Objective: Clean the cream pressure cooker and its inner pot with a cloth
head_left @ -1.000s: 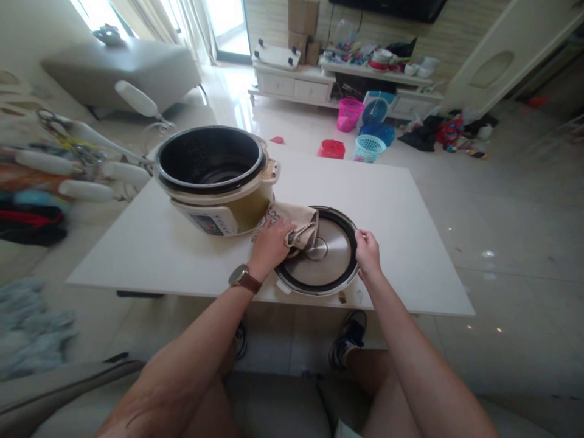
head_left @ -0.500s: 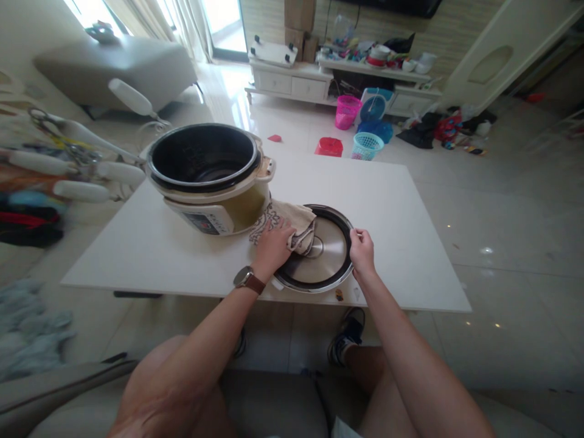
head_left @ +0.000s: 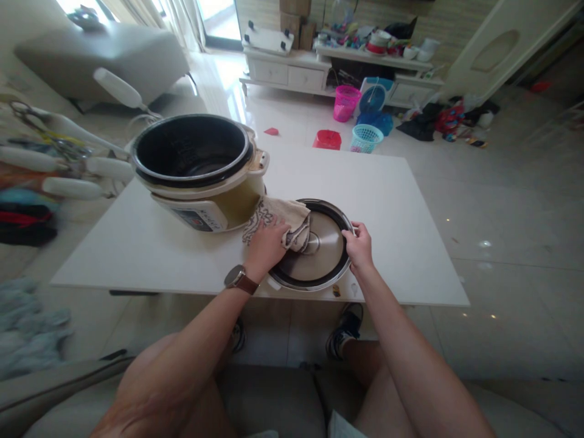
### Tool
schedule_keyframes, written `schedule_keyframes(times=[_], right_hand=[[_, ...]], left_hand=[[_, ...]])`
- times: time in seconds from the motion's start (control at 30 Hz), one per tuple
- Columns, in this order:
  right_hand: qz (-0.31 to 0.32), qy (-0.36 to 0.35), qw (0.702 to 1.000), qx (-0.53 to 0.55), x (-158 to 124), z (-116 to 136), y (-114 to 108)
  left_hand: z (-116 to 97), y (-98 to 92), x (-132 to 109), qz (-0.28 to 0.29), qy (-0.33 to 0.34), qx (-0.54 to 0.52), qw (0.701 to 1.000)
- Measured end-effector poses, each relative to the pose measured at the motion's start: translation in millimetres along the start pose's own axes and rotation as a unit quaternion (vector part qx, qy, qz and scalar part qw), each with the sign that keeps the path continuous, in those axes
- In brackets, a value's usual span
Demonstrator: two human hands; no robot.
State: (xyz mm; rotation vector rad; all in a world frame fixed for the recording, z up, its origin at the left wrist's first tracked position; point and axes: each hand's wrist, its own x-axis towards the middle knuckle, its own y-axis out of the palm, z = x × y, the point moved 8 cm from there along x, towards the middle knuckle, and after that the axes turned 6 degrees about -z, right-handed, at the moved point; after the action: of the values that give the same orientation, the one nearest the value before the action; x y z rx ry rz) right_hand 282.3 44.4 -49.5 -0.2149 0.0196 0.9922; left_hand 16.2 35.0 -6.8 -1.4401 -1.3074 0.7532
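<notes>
An open electric cooker (head_left: pixel 196 170) with a dark inner pot stands on the white table (head_left: pixel 392 201). Its round lid (head_left: pixel 322 258) lies upside down near the table's front edge, shiny metal inside a black rim. My left hand (head_left: pixel 265 243), a watch on its wrist, presses a beige patterned cloth (head_left: pixel 278 219) onto the lid's left side. The fingers of my right hand (head_left: pixel 358 246) are curled round the lid's right rim.
Several white-handled tools and scissors (head_left: pixel 59 164) lie to the left of the table. Pink, red and blue baskets (head_left: pixel 347 121) stand on the floor beyond it, before a cluttered white cabinet (head_left: pixel 296 73). A grey sofa (head_left: pixel 109 55) is at the far left. My knees are below the table's edge.
The cloth under my left hand has shifted slightly left on the lid. My right hand has closed more tightly on the rim. The view has tilted a little.
</notes>
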Motion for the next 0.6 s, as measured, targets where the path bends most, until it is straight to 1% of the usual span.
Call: schedule_keyframes(times=[0.1,0.33,0.6], right_hand=[[0.002,0.008,1.0,0.002,-0.7,0.3,0.3],[0.0,0.004,1.0,-0.003,-1.1,1.2,-0.4],[-0.001,0.007,1.0,0.002,-2.0,1.8,-0.7]], left_hand=[[-1.3,0.3,0.7,-0.004,0.001,-0.001,1.0],[0.2,1.9,0.1,-0.001,-0.007,-0.003,1.0],[-1.1,1.6,0.9,0.001,0.0,-0.005,1.0]])
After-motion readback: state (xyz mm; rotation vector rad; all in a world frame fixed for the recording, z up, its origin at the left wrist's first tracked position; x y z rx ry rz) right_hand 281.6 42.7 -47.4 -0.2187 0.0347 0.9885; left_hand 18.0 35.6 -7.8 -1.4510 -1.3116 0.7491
